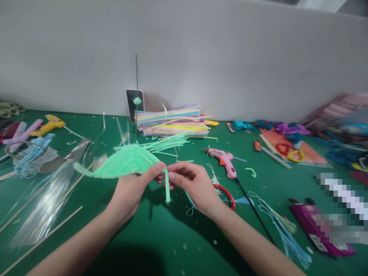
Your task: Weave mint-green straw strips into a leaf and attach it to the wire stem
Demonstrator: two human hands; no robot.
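In the head view, a green table (172,239), strewn with scraps, meets a pale grey wall (230,57), where a phone (130,98) leans beside pastel stems (172,124). Above the table, the left hand (130,191) clasps a green leaf (129,161); the right hand (195,182) pinches a thin strip (167,186) at its end.

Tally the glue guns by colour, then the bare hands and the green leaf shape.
Yellow glue gun: 1
Pink glue gun: 1
Bare hands: 2, left hand and right hand
Green leaf shape: 1
Total: 5
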